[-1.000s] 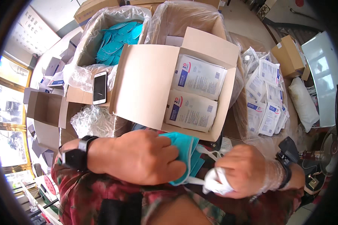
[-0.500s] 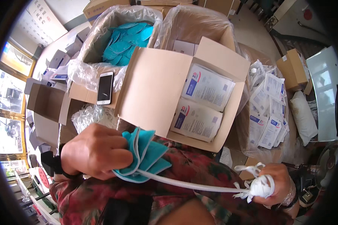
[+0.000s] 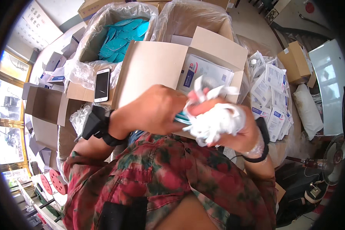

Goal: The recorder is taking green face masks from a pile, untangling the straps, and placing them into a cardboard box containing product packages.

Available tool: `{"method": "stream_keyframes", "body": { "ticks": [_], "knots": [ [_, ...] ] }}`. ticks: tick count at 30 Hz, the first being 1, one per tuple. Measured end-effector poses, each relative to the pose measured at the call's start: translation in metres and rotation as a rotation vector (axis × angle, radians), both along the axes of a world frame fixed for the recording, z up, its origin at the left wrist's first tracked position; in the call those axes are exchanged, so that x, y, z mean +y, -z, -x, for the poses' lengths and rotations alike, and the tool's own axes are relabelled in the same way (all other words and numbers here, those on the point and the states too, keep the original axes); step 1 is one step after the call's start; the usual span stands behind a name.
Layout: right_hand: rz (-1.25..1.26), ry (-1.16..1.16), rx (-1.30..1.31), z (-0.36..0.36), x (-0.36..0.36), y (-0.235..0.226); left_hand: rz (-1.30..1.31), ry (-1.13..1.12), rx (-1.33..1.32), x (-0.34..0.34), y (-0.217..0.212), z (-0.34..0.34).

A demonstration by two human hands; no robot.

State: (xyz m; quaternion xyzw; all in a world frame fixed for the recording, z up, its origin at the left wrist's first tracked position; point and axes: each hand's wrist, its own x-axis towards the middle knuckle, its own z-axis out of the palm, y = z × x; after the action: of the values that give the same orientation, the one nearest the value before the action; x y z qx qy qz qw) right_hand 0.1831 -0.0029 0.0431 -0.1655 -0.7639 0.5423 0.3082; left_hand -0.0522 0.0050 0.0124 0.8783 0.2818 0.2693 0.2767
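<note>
My left hand [image 3: 157, 105] is closed and meets my right hand over the open carton in front of me. A narrow edge of teal, layered fabric pieces [image 3: 182, 118] shows just beyond its fingers; most of the stack is hidden. My right hand [image 3: 241, 124] grips a thick bunch of white straps [image 3: 216, 122], with loops and loose ends sticking out. Below the hands, the cardboard carton [image 3: 153, 63] has raised flaps, and flat white printed packets [image 3: 205, 73] lie inside. The hands cover the carton's near part.
A plastic-lined box of teal pieces [image 3: 122, 38] stands at the far left, with a phone [image 3: 102, 85] near it. White packets [image 3: 272, 96] fill a lined box on the right. An open carton [image 3: 46, 103] is at left, a fan [image 3: 335, 157] at right.
Both hands have risen and come together over the carton. The strap once stretched between them is now bunched up, and the teal pieces are mostly covered.
</note>
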Motion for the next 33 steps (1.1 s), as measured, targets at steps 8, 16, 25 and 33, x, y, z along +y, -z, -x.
{"method": "stream_keyframes", "body": {
  "ticks": [8, 16, 25, 33],
  "knots": [
    [0.288, -0.292, 0.163, -0.006, -0.030, -0.001, 0.064, 0.195, 0.037, -0.023, 0.007, -0.004],
    [0.294, 0.460, 0.132, -0.014, 0.003, -0.011, -0.039, -0.037, 0.142, -0.021, -0.024, -0.001],
    [-0.169, 0.097, -0.745, -0.034, 0.002, 0.035, -0.542, -0.411, 0.319, 0.003, -0.041, 0.007],
    [-0.024, 0.300, -0.094, 0.002, -0.019, -0.019, -0.369, -0.247, 0.236, -0.003, -0.016, -0.016]
  ]
}}
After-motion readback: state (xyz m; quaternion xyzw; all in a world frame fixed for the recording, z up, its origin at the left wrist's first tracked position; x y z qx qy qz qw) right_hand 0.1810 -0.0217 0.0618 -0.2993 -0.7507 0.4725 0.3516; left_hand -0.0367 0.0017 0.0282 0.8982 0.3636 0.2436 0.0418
